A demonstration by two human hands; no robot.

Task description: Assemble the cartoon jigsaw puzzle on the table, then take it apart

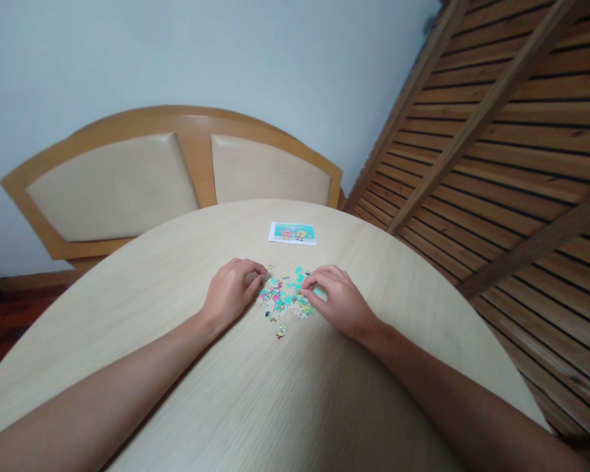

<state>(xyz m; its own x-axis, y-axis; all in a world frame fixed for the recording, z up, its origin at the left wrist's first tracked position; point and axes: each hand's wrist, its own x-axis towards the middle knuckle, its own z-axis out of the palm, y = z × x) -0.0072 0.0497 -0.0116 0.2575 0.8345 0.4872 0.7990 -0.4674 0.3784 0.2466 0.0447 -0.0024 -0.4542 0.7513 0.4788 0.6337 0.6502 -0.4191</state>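
Observation:
Small jigsaw puzzle pieces (281, 300) in turquoise, yellow, pink and white lie in a loose heap on the pale wooden table (216, 400). At the heap's left edge is my left hand (232, 293), its thumb and index finger pinched together; whatever is between the tips is too small to make out. My right hand (338, 298) reaches in from the right, thumb and forefinger closed on what looks like a puzzle piece at the heap's edge. A small yellowish cluster of pieces (281, 330) sits nearer to me, apart from the heap.
Beyond the heap lies a picture sheet (293, 233) with yellow and pink cartoon figures on turquoise. A wooden bench back with cream pads (113, 183) stands behind the table's rounded far edge. Slatted wood panelling (501, 144) rises at the right.

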